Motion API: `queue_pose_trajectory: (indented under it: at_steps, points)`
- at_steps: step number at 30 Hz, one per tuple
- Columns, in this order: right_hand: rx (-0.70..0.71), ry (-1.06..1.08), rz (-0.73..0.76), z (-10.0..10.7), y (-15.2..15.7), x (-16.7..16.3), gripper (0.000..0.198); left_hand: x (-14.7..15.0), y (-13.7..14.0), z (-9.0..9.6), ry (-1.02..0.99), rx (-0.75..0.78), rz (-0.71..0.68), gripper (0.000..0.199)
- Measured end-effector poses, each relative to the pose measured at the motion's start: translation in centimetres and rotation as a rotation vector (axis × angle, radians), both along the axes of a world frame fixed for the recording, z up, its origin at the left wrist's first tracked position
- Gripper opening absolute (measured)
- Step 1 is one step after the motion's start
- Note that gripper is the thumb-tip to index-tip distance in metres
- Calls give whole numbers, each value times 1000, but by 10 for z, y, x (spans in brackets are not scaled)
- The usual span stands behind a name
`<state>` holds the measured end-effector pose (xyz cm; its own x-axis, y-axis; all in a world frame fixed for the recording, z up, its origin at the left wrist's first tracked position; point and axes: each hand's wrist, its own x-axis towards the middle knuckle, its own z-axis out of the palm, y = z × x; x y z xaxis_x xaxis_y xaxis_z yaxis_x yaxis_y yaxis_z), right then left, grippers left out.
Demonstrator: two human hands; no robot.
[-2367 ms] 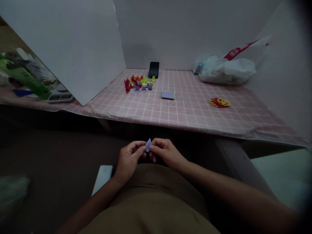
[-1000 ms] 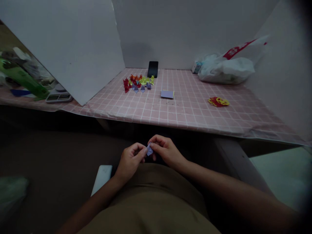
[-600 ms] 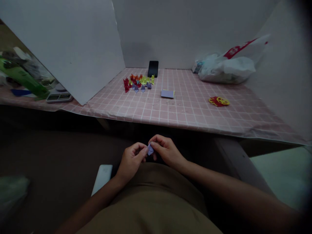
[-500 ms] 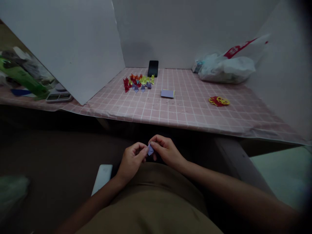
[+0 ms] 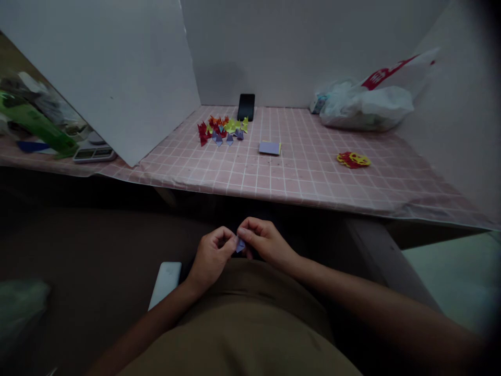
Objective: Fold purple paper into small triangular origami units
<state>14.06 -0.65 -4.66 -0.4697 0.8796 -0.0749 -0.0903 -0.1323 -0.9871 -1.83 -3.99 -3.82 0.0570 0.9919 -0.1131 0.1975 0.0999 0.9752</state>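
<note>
Between my fingertips, low over my lap, is a small folded piece of purple paper (image 5: 240, 245). My left hand (image 5: 213, 254) pinches its left side with thumb and forefinger. On the upper right side, my right hand (image 5: 265, 240) grips it, thumb on top; the fingers cover much of the paper. On the table beyond stand several small folded paper figures (image 5: 219, 130) in red, orange, yellow and purple. A stack of paper squares (image 5: 270, 148), purple on top with yellow showing at the edge, lies to their right.
A pink checked tablecloth (image 5: 305, 177) covers the table. At its back lean a black phone (image 5: 246, 107) and a white plastic bag (image 5: 368, 107). Yellow and red rings (image 5: 353, 160) lie at right. A white board (image 5: 129, 78) and a scale (image 5: 95, 153) are left; a white power bank (image 5: 166, 284) is beside me.
My fingers have shifted slightly on the purple paper, which now shows less and sits a little lower and tilted. Both hands still hold it; the view has moved slightly.
</note>
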Motion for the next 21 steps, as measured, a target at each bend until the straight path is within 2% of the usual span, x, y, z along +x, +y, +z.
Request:
queue_pose_trajectory:
  at_steps: [8,15,21]
  points:
    - [-20,-70,23,2,2,2,24,-3,0,-2,-29,-57,-61,26]
    - [-95,71,57,0,3,1,29,-4,0,-2,-66,-8,90,26]
    - [-93,26,82,0,3,1,23,-3,0,-4,-128,-1,111,25]
